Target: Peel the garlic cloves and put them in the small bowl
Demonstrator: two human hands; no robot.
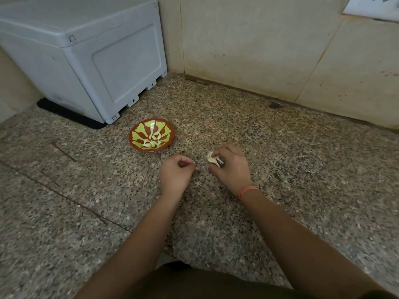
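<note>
Right grip (232,169) is closed round a garlic piece (212,160). Its fingers curl over the top, and pale, papery skin sticks out past the fingertips on the side facing the other hand. An orange thread band (247,190) circles the wrist behind it. Left grip (176,172) sits just beside the right one, apart from it, with the fingers curled in and the thumb and forefinger pinching a pale sliver (195,164) (too small to say whether it is skin or clove). The sliver points across the narrow gap toward the garlic piece. Both grips sit low over the speckled stone worktop (302,169).

Beyond the left grip, a little to its left and well clear of both hands, stands the small bowl (138,145), red-brown with yellow-green petal shapes. It holds a heap of peeled cloves (153,140) in its middle and near side. Farther out past the bowl, to the left, a grey plastic box (86,50) stands on a black mat (71,116) against the tiled wall (259,50). High and far to the right of the right grip, a white socket plate (371,5) shows on that wall.
</note>
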